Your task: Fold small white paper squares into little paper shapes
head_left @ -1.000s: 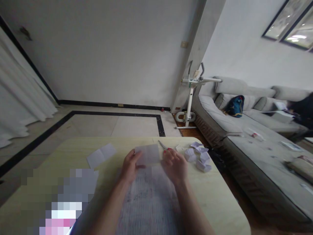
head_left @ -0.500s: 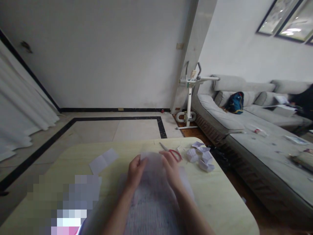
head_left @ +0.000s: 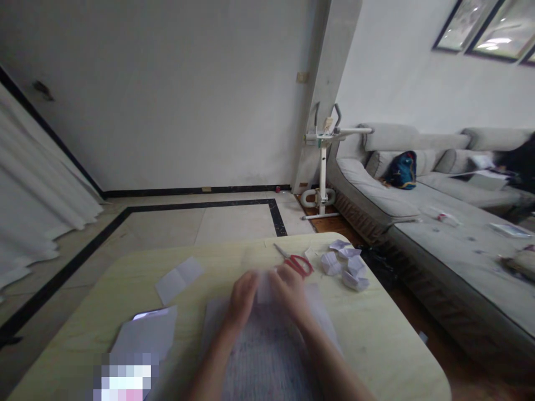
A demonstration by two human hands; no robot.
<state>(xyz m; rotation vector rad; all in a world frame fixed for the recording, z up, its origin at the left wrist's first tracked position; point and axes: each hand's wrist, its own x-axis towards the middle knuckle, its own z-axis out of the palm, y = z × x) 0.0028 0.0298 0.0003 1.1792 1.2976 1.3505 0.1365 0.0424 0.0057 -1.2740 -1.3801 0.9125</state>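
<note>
Between my two hands is a small white piece of paper (head_left: 264, 291), blurred by motion and partly hidden by my fingers. My left hand (head_left: 243, 298) is closed on its left side, and my right hand (head_left: 289, 294) grips its right side. Under my hands and forearms lies a large sheet of paper (head_left: 267, 362) with lines of writing on it. Red-handled scissors (head_left: 299, 266) rest just beyond my right hand, blades pointing away to the left.
Several crumpled or folded paper pieces (head_left: 350, 269) lie at the table's far right. A creased paper (head_left: 179, 279) is at the left, with another sheet (head_left: 146, 334) nearer me, partly pixelated. The wooden table (head_left: 388, 345) has a sofa (head_left: 455, 278) to its right.
My hands have come closer together, and less of the small paper shows between them. The view has shifted slightly, and more of the sheet at the near left is visible.
</note>
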